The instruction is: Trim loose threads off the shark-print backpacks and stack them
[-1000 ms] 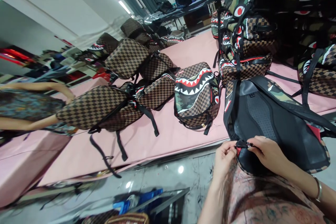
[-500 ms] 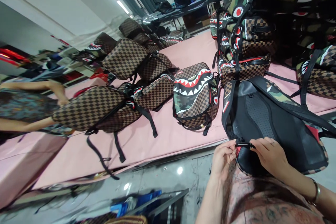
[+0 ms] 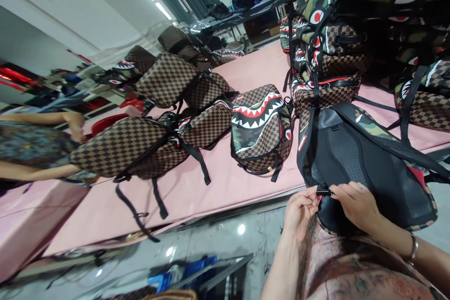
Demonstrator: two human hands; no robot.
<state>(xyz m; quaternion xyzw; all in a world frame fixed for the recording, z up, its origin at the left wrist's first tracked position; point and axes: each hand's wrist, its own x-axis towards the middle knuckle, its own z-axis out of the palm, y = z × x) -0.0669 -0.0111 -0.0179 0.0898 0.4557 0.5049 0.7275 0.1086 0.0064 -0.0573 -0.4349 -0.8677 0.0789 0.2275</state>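
Left hand (image 3: 300,208): fingertips pinched on one end of a small black strap piece (image 3: 324,192). Right hand (image 3: 356,206): thumb and fingers pinched on its other end; ring on a finger, metal bracelet (image 3: 415,249) at wrist. Piece sits at lower left corner of black-backed backpack (image 3: 379,187), a bit of red showing beside it. Backpack lies back panel up, partly on pink table (image 3: 211,187), lower end over the table edge toward the wearer's lap.

Writing: small red tag (image 3: 303,141) with white marks on its left strap, unreadable. Small dark mark (image 3: 335,127) near top of back panel, unreadable too. Shark-mouth backpack (image 3: 262,126) to the left, front up, checks and camo, small red tag near its top, too small to read.

Behind: stacked camo and checkered bags (image 3: 325,47), red eyes, white teeth. Farther left: checkered backpacks (image 3: 168,79), straps hanging down; another person's hand (image 3: 74,126) near the closest one. Blue item (image 3: 186,272) below, by the floor (image 3: 242,239).
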